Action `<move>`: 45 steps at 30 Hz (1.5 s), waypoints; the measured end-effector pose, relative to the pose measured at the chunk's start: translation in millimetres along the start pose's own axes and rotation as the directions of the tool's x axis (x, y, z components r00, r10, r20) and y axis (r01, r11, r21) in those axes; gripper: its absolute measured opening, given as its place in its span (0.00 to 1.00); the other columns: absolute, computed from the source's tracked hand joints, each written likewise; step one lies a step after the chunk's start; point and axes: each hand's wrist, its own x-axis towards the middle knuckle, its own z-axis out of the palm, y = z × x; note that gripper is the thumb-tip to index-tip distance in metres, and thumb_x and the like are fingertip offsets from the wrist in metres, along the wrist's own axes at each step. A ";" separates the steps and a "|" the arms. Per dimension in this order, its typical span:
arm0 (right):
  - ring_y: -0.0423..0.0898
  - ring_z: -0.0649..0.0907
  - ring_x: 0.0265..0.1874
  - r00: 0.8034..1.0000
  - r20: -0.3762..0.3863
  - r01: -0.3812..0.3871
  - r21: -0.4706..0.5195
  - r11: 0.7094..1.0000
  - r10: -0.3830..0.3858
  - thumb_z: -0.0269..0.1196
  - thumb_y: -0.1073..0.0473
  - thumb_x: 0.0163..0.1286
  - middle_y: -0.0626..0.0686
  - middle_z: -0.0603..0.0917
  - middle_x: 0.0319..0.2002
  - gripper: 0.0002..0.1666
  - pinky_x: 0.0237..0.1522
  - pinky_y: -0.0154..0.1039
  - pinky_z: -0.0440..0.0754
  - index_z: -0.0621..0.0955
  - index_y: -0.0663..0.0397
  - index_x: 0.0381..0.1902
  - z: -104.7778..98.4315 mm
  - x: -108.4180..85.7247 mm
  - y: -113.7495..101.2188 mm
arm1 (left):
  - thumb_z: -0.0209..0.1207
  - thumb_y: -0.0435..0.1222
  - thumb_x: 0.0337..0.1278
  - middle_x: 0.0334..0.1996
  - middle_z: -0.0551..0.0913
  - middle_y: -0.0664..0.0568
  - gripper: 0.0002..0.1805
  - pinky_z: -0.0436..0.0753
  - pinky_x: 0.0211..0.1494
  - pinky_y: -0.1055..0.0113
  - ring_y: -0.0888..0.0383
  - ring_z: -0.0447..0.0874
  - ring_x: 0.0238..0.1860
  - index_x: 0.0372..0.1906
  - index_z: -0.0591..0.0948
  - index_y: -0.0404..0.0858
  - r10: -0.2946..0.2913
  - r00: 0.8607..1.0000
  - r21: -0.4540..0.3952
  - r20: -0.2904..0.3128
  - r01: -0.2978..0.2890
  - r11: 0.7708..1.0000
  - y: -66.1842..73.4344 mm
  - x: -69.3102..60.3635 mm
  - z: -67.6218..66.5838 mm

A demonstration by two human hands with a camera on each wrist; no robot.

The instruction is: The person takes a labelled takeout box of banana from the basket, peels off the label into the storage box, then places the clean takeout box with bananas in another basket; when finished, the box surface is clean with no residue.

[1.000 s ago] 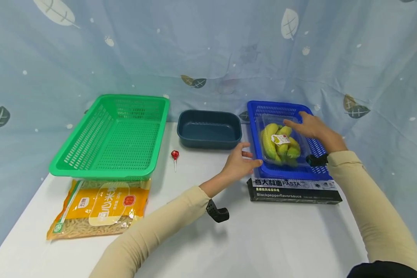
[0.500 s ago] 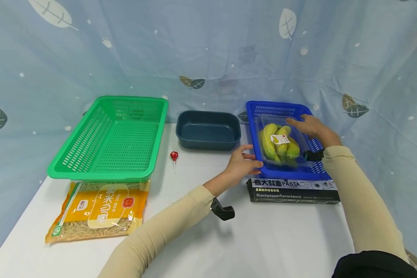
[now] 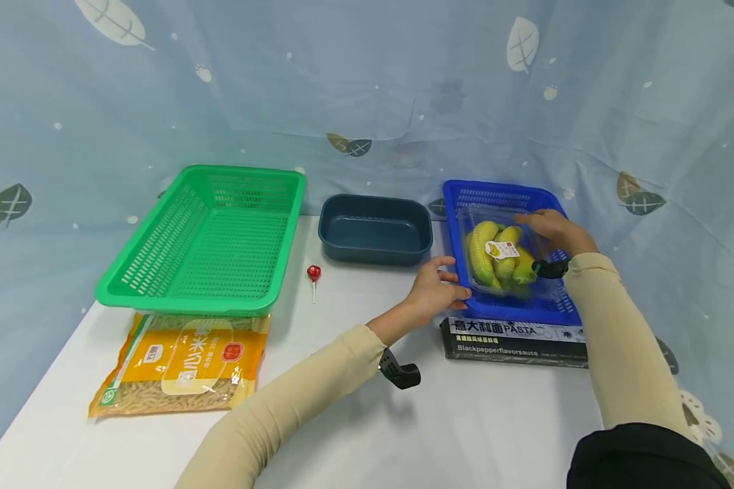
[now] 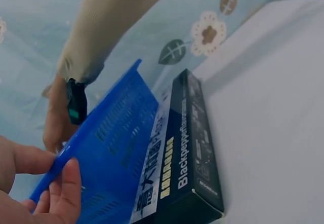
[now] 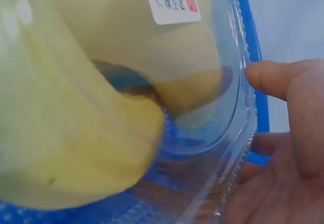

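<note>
Clear banana box (image 3: 503, 250), count one, lies in the one blue basket (image 3: 514, 314), just left of my right fingers. Bananas (image 3: 480, 252) inside: several, can't tell the exact number. Two hands. My right hand (image 3: 553, 232) pinches the box's right edge, thumb on top, fingers seen below through the plastic. My left hand (image 3: 434, 291) pinches the basket's left rim between thumb and fingers.

Others, one each: pasta box (image 3: 516, 348), nearer me than the left fingertips, along the basket's front; dark tub (image 3: 376, 255), just beyond and left of those fingers; lollipop (image 3: 314, 273), farther left of them; green basket (image 3: 183, 303) and orange food bag (image 3: 180, 367), well to their left, basket edge overlapping the bag.

Versus a second ago: right fingers were spread above the box, now drawn in to its edge; right sleeve (image 3: 618, 326) now hides the pasta box's right end. Left hand still at the same rim, box still in the blue basket.
</note>
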 end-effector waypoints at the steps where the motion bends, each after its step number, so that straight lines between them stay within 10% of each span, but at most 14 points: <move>1: 0.66 0.79 0.45 1.000 0.007 -0.006 0.012 1.000 0.006 0.47 0.33 0.77 0.78 0.51 0.72 0.57 0.58 0.66 0.73 0.39 0.74 0.76 -0.4 0.5 1.8 | 0.65 0.16 0.51 0.46 0.77 0.37 0.37 0.88 0.34 0.59 0.53 0.83 0.30 0.67 0.70 0.35 0.001 1.000 0.001 0.001 -0.001 1.000 -0.3 -0.3 0.8; 4: 0.56 0.80 0.21 0.999 0.036 0.000 0.061 0.998 -0.003 0.46 0.37 0.79 0.73 0.81 0.40 0.51 0.53 0.61 0.78 0.47 0.76 0.75 -3.1 1.9 8.0 | 0.65 0.16 0.50 0.43 0.77 0.40 0.36 0.88 0.34 0.59 0.53 0.84 0.29 0.66 0.71 0.36 0.006 1.000 -0.010 -0.001 -0.006 1.000 -1.3 -0.8 3.7; 6: 0.53 0.80 0.16 0.998 0.064 0.011 0.108 0.994 -0.018 0.45 0.41 0.81 0.60 0.76 0.15 0.47 0.50 0.58 0.80 0.50 0.77 0.75 -5.2 2.0 12.5 | 0.65 0.15 0.50 0.40 0.77 0.43 0.36 0.88 0.33 0.59 0.53 0.84 0.29 0.66 0.71 0.36 0.009 1.000 -0.013 0.002 -0.009 1.000 -1.7 -1.2 5.2; 9: 0.50 0.77 0.12 0.995 0.097 0.005 0.180 0.984 -0.023 0.44 0.44 0.82 0.50 0.69 0.07 0.43 0.49 0.55 0.82 0.49 0.73 0.76 -6.7 3.9 18.0 | 0.65 0.15 0.50 0.39 0.76 0.45 0.36 0.88 0.33 0.60 0.53 0.84 0.30 0.66 0.71 0.36 0.009 1.000 -0.020 0.017 -0.009 1.000 -1.8 -1.8 5.4; 17: 0.51 0.86 0.38 0.997 0.048 0.042 0.252 0.967 -0.056 0.50 0.47 0.81 0.64 0.73 0.30 0.45 0.45 0.53 0.84 0.47 0.82 0.71 -1.3 14.7 23.3 | 0.65 0.16 0.52 0.45 0.77 0.42 0.38 0.88 0.32 0.60 0.53 0.83 0.31 0.69 0.69 0.37 0.007 1.000 -0.010 -0.005 -0.007 1.000 -1.8 -2.0 -1.8; 26: 0.50 0.80 0.31 0.994 -0.102 0.053 0.187 0.981 -0.034 0.54 0.45 0.78 0.66 0.70 0.43 0.37 0.34 0.47 0.84 0.62 0.80 0.58 -10.6 -3.7 17.8 | 0.65 0.17 0.52 0.44 0.77 0.45 0.39 0.88 0.33 0.61 0.54 0.84 0.31 0.71 0.68 0.36 0.010 1.000 -0.005 0.020 -0.010 1.000 -1.8 -1.7 -0.1; 37: 0.42 0.73 0.25 0.974 -0.218 0.093 0.137 0.986 -0.061 0.50 0.39 0.78 0.71 0.70 0.48 0.48 0.43 0.49 0.86 0.57 0.80 0.71 -38.4 -35.3 6.5 | 0.65 0.17 0.53 0.43 0.77 0.45 0.39 0.88 0.34 0.60 0.54 0.84 0.30 0.70 0.68 0.36 -0.005 0.999 -0.023 0.039 0.006 1.000 -2.1 2.3 -0.9; 45: 0.68 0.71 0.62 0.952 -0.301 0.122 0.186 0.975 -0.061 0.47 0.34 0.75 0.77 0.57 0.69 0.55 0.40 0.45 0.87 0.48 0.78 0.75 -44.9 -53.6 -11.9 | 0.64 0.20 0.57 0.45 0.75 0.44 0.39 0.88 0.34 0.62 0.53 0.85 0.32 0.73 0.66 0.38 -0.006 0.998 0.027 0.067 0.004 1.000 2.1 7.0 -7.7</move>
